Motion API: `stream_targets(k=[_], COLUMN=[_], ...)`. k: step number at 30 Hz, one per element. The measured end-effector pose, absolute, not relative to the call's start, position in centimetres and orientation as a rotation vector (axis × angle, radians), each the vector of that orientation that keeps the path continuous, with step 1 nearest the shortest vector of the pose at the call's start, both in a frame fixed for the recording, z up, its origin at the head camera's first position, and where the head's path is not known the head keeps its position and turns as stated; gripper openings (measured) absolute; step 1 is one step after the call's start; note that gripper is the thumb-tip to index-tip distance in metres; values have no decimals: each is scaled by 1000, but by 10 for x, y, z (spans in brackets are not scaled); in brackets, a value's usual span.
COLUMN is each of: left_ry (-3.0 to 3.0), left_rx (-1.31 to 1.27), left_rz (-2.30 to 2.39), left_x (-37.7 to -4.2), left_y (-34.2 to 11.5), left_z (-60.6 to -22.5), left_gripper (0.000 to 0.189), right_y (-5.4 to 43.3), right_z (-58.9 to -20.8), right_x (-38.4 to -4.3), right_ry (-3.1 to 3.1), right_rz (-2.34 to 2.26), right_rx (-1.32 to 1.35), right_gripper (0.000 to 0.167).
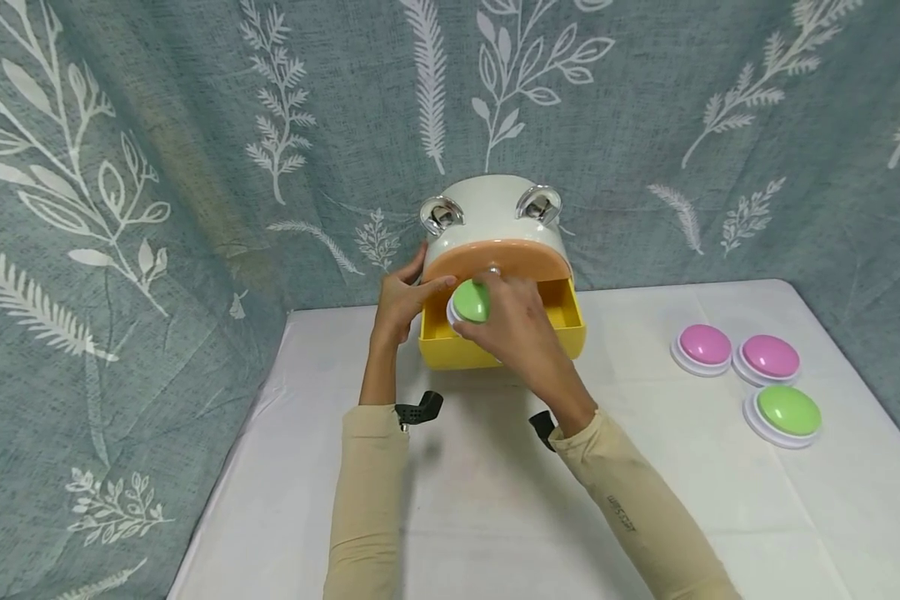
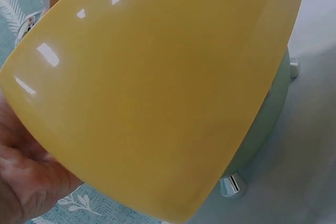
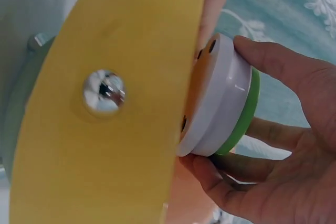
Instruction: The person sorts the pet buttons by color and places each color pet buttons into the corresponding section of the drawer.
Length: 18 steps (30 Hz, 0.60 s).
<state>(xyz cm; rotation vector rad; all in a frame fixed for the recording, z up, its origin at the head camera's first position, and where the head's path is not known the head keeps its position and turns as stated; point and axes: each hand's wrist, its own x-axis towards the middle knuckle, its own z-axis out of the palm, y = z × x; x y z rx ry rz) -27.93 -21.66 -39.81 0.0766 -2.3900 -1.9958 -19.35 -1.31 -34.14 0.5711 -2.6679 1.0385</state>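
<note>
A frog- or duck-faced small cabinet [image 1: 487,208] has a white rounded top, an orange front panel and its yellow drawer [image 1: 457,358] pulled out. Over the drawer's left part my right hand [image 1: 521,321] grips a green push button [image 1: 471,302] by its white round base; it is tilted. In the right wrist view, thumb and fingers span the base of that button [image 3: 223,98], which stands at the drawer's rim. My left hand [image 1: 401,304] rests against the cabinet's left side, thumb stretched toward the orange panel. The left wrist view shows part of that hand [image 2: 31,177] beside the yellow drawer.
To the right on the white table [image 1: 645,500] stand two pink push buttons [image 1: 705,344] and another green push button [image 1: 789,410]. A leaf-patterned curtain [image 1: 345,100] hangs close behind the cabinet. A silver knob [image 3: 104,92] sticks out of the drawer front.
</note>
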Motion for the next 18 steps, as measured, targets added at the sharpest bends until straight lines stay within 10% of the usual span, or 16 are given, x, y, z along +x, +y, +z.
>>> stream_targets(k=[18], left_ry=[-2346], left_rx=[30], left_rz=[-2048], left_x=[-277], left_y=[-218], left_z=[-398], left_gripper=[79], right_y=[-50], right_z=[-371], right_x=[-229], right_ry=[-2853], right_rz=[971], right_rx=[524], right_gripper=[49])
